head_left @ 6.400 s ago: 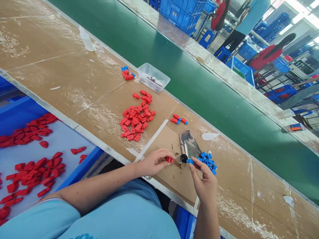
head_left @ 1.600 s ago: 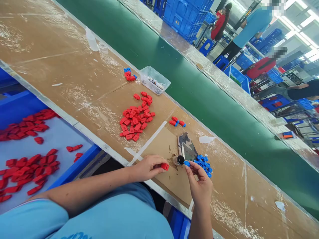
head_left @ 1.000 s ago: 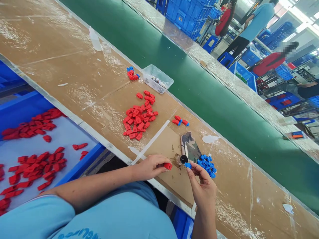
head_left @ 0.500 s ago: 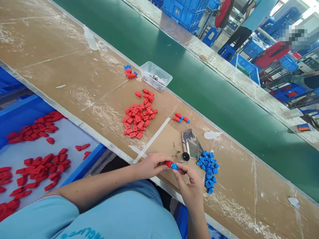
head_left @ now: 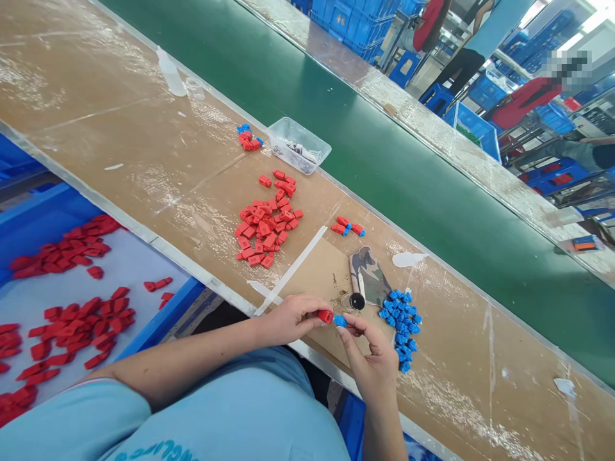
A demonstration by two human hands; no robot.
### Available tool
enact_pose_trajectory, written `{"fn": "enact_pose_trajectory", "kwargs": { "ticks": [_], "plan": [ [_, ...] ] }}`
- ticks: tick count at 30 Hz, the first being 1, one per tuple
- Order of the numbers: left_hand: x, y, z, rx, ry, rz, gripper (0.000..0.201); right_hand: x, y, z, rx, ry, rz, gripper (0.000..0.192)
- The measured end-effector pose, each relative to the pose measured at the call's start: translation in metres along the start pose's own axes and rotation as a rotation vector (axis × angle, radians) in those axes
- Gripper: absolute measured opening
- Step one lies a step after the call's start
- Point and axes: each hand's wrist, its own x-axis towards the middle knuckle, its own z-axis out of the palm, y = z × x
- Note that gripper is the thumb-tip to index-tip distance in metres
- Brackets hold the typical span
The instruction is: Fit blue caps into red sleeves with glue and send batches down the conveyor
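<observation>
Between the fingertips of my left hand [head_left: 300, 315] is a red plastic block [head_left: 325, 315], its end turned toward the right. My right hand [head_left: 369, 349] pinches a small blue plastic piece [head_left: 340, 321], a slight gap away from the red one. Just beyond them stands a small round pot [head_left: 357, 301] with dark contents, beside a folded camouflage cloth [head_left: 371, 275]. A pile of blue pieces [head_left: 403, 320] lies to the right of the cloth. Several red blocks [head_left: 264, 227] are heaped to the left, and a few red-and-blue joined pieces [head_left: 356, 228] lie farther back.
A clear plastic tub [head_left: 298, 146] holding small items sits by the green conveyor belt [head_left: 384, 153]. A white bottle [head_left: 170, 73] stands farther left. Below the table edge at left, a blue crate [head_left: 158, 320] holds more red pieces. People sit and stand across the belt.
The red block and the blue piece, touching before, are now apart. My right hand has shifted slightly to the right with the blue piece.
</observation>
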Motion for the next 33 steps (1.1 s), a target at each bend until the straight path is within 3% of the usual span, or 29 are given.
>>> {"fn": "enact_pose_trajectory", "kwargs": {
  "ticks": [6, 19, 25, 30, 33],
  "plan": [
    [-0.001, -0.001, 0.000, -0.014, -0.010, -0.001, 0.020, 0.013, 0.012, -0.018, -0.312, 0.194, -0.123, 0.022],
    [0.000, 0.002, -0.001, -0.022, -0.009, 0.005, 0.018, 0.020, 0.032, -0.013, -0.443, 0.136, -0.190, 0.027],
    [0.000, 0.002, -0.002, -0.024, -0.007, 0.016, 0.018, 0.020, 0.029, -0.017, -0.417, 0.156, -0.194, 0.025],
    [0.001, 0.001, 0.000, -0.028, 0.023, 0.031, 0.018, 0.014, 0.015, -0.017, -0.207, 0.185, -0.007, 0.023],
    [0.001, 0.001, 0.001, -0.033, 0.034, 0.026, 0.018, 0.008, 0.003, -0.011, -0.038, 0.112, 0.052, 0.021]
  ]
}}
